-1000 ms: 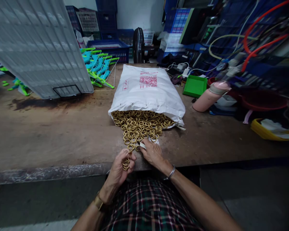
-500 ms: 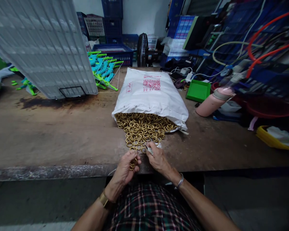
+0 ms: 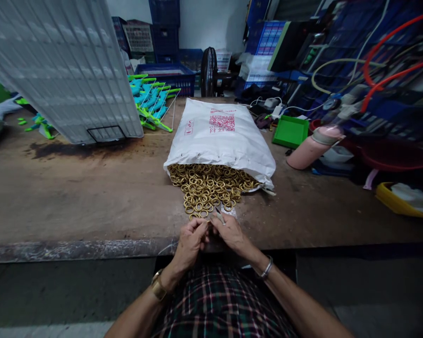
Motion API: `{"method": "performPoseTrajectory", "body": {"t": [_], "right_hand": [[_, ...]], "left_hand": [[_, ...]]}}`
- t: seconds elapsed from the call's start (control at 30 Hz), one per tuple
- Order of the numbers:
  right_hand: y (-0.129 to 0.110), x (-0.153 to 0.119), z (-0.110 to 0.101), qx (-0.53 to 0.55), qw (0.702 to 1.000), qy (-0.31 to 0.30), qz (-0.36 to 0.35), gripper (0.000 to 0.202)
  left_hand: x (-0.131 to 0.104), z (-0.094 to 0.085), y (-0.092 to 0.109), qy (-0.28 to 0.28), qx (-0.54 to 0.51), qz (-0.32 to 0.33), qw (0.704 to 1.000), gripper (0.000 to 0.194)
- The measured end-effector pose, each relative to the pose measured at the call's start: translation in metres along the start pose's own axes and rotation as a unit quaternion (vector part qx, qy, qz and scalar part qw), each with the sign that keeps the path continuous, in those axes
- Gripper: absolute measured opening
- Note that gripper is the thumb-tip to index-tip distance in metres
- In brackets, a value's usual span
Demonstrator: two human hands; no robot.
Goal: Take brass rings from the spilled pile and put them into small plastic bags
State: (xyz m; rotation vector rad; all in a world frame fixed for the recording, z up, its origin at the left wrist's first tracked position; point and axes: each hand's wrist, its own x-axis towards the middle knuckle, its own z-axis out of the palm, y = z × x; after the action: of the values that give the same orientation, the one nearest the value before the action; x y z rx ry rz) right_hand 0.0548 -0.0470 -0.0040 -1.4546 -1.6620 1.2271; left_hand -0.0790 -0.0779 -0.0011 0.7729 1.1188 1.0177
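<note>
A white sack (image 3: 222,136) with red print lies on the brown table (image 3: 91,197), and brass-coloured rings (image 3: 207,188) spill from its open mouth toward the front edge. Just in front of the rings, my left hand (image 3: 193,237) is closed, with a ring pinched at its fingertips. Beside it my right hand (image 3: 232,234) is closed round a small pointed metal tool (image 3: 220,217) whose tip sticks up past the fingers. The fingertips of both hands meet at the ring. Whatever else lies inside my left hand is hidden.
A tall grey-white ribbed panel (image 3: 66,70) stands at left, with green and turquoise plastic pieces (image 3: 151,101) behind it. To the right are a green tray (image 3: 291,132), a pink bottle (image 3: 312,149) and a yellow tray (image 3: 402,206). A fan (image 3: 208,72) stands behind the sack.
My left hand has turned inward and moved right to my right hand; the rings seen in it before are now hidden. My right hand has shifted slightly, still with the tool.
</note>
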Motion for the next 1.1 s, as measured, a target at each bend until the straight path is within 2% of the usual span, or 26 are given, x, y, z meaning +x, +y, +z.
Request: {"method": "performPoseTrajectory", "body": {"t": [0.23, 0.43, 0.53, 0.63, 0.77, 0.93, 1.1], "right_hand": [[-0.008, -0.001, 0.000, -0.046, 0.999, 0.020, -0.011, 0.023], [-0.008, 0.001, -0.003, -0.037, 0.999, 0.028, -0.021, 0.020], [-0.006, -0.002, -0.005, -0.115, 0.992, 0.044, -0.036, 0.018], [-0.002, -0.008, -0.004, -0.202, 0.975, 0.018, -0.090, 0.015], [0.003, -0.013, 0.000, -0.256, 0.957, -0.004, -0.132, 0.018], [0.002, -0.012, 0.002, -0.286, 0.949, -0.017, -0.132, 0.023], [0.001, -0.011, -0.002, -0.311, 0.942, -0.066, -0.108, 0.027]], "left_hand": [[0.001, 0.000, 0.002, -0.064, -0.061, -0.061, 0.994, 0.032], [-0.002, 0.001, 0.005, -0.056, -0.082, -0.059, 0.993, 0.034], [-0.003, 0.002, 0.006, -0.044, -0.079, -0.046, 0.995, 0.035], [-0.001, 0.002, 0.004, -0.036, -0.061, -0.021, 0.997, 0.032], [0.000, 0.001, -0.001, -0.030, -0.041, -0.004, 0.999, 0.030], [0.002, -0.001, -0.007, -0.027, -0.015, 0.001, 1.000, 0.033], [-0.002, -0.003, -0.005, -0.044, 0.020, 0.017, 0.999, 0.034]]}}
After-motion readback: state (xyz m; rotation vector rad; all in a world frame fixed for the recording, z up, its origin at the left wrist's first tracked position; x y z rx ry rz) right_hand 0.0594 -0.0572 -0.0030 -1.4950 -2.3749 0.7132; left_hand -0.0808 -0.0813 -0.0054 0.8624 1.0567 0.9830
